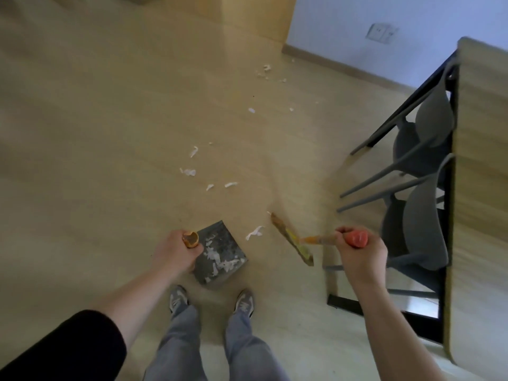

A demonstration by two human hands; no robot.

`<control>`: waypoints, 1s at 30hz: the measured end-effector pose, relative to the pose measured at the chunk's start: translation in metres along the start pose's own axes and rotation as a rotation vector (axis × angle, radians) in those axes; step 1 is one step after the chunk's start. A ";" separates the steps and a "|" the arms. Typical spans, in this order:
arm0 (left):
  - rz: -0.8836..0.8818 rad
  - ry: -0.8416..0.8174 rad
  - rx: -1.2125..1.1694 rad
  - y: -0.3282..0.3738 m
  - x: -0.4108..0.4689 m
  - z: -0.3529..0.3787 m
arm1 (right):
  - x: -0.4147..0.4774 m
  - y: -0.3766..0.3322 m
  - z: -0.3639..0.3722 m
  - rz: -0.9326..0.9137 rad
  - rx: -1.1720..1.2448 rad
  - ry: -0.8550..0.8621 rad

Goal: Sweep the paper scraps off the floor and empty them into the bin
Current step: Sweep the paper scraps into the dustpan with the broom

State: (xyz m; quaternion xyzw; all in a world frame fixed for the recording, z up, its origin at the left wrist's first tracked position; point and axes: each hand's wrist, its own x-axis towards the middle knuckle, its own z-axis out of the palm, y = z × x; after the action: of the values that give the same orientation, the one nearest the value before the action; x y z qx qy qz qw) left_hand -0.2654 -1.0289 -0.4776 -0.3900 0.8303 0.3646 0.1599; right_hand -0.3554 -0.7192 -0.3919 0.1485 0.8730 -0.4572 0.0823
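Observation:
My left hand (176, 253) grips the orange-tipped handle of a grey dustpan (220, 253) that rests on the floor in front of my feet, with white paper scraps lying inside it. My right hand (360, 255) grips the red end of a broom handle; the broom head (292, 239) sits on the floor just right of the pan. One white scrap (255, 232) lies between pan and broom. More paper scraps (189, 171) are scattered further ahead, and a small cluster (265, 71) lies near the far wall. No bin is in view.
A wooden table (483, 166) with black legs stands on the right, with two grey chairs (420, 149) tucked under it close to the broom. A white wall with a socket (380, 33) is at the back right. Light wooden floor spreads to the left.

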 end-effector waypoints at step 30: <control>0.072 -0.065 -0.047 -0.043 0.068 -0.095 | -0.054 -0.099 0.054 -0.063 -0.147 -0.246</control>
State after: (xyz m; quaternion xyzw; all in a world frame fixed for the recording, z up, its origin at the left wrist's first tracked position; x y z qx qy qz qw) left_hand -0.2745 -1.1526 -0.4709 -0.3513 0.8293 0.4022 0.1644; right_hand -0.3369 -0.8270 -0.3304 0.0573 0.8918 -0.4090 0.1850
